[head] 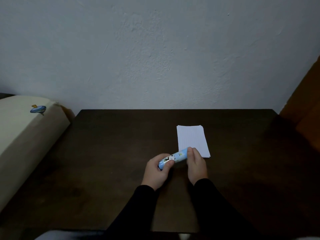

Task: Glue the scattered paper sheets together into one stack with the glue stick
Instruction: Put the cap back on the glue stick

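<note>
Head view. The glue stick (173,157) is held horizontally above the table (107,153), just in front of the near left corner of the paper stack (192,141). The left hand (158,170) grips the lower end of the stick with fingers and thumb curled round it. The right hand (196,166) pinches the upper end, the end nearer the paper stack. Whether the cap is on or partly off cannot be determined.

The paper stack lies flat on the table, its sheets roughly aligned with slight offsets visible at the far right corner. No loose sheets are visible apart from the paper stack.

Judged step: with both hands on opposite ends of the stick, capping or uncapping is likely in progress. If uncapping, the next move calls for pulling the ends apart along the stick's axis, then bringing the glue end onto the top sheet of the paper stack.
</note>
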Demonstrator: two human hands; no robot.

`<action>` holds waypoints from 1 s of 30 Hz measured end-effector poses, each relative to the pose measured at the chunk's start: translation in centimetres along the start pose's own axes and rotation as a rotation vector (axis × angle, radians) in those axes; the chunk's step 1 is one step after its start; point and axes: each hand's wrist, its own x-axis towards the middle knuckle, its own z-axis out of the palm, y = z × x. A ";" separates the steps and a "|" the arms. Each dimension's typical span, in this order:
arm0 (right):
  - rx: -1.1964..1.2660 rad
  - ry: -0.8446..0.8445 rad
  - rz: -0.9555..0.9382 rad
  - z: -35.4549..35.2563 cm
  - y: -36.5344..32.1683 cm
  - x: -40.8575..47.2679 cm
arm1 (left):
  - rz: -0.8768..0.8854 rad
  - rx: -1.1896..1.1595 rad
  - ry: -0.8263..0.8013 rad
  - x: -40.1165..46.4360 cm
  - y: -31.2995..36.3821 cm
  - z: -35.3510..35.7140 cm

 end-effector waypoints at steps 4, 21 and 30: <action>-0.149 -0.053 0.054 -0.5 -1.6 0.8 | 0.051 0.057 0.069 -0.1 0.0 0.3; -0.824 -0.201 -0.314 -6.5 -0.3 3.8 | -0.079 0.099 0.172 0.7 1.7 0.1; -0.886 -0.403 -0.328 -6.6 -0.4 6.1 | -0.106 0.209 0.139 5.4 2.7 0.7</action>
